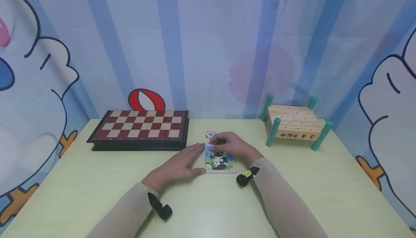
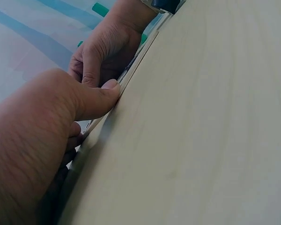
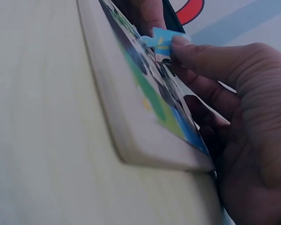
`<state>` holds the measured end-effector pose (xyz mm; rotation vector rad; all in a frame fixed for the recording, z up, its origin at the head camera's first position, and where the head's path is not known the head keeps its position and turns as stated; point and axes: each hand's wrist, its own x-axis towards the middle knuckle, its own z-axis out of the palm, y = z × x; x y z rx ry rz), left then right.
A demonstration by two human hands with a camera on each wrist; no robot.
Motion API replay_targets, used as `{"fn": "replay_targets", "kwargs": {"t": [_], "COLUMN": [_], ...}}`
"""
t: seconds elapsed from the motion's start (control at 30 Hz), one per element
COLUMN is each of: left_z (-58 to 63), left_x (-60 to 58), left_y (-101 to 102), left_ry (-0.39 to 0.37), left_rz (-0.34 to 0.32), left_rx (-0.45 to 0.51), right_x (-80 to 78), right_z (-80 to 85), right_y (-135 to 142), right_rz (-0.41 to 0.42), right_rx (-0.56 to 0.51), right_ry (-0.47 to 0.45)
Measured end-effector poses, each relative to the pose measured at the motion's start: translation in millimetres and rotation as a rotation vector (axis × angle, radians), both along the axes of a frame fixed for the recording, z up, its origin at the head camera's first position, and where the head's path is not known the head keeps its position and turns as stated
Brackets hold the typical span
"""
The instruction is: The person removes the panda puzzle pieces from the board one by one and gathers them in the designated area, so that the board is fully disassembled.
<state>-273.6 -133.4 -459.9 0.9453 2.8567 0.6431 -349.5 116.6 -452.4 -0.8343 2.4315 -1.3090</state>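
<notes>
A small wooden jigsaw puzzle (image 1: 221, 171) with a pale frame lies flat on the table, showing a black-and-white animal over green and blue. Between thumb and fingers, my right hand (image 1: 234, 146) pinches a light-blue puzzle piece (image 3: 161, 40), tilted up from the picture in the right wrist view. My left hand (image 1: 178, 165) is at the board's left side, its fingers fairly straight near the upper corner and its thumb touching near the lower one. In the left wrist view, the left thumb (image 2: 96, 99) rests against the frame's edge.
Behind the puzzle lies a round poker chip (image 1: 210, 134). A chessboard box (image 1: 139, 145) stands at the back left. At the back right is a wooden peg bench (image 1: 292, 117) with green posts. A printed curtain (image 1: 214, 50) hangs behind the table.
</notes>
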Motion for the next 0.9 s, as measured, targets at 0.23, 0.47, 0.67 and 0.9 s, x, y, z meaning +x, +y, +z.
{"fn": "replay_targets", "kwargs": {"t": [0.23, 0.47, 0.67, 0.9], "left_z": [0.9, 1.5, 1.5, 0.3], "left_x": [1.5, 2.4, 3.0, 4.7], "left_y": [-2.1, -4.0, -3.4, -2.6], "left_ry": [-0.007, -0.005, -0.007, -0.011], "left_rz": [0.006, -0.003, 0.000, 0.004], "left_rx": [-0.001, 0.011, 0.005, 0.003], "right_x": [-0.2, 0.0, -1.1, -4.5], "right_z": [4.8, 9.8, 12.0, 7.7], "right_y": [3.5, 3.4, 5.7, 12.1], "right_rz": [0.019, -0.015, -0.033, -0.031], "right_rx": [-0.047, -0.047, -0.048, -0.035], "right_ry": [-0.038, -0.009, 0.019, 0.034]}}
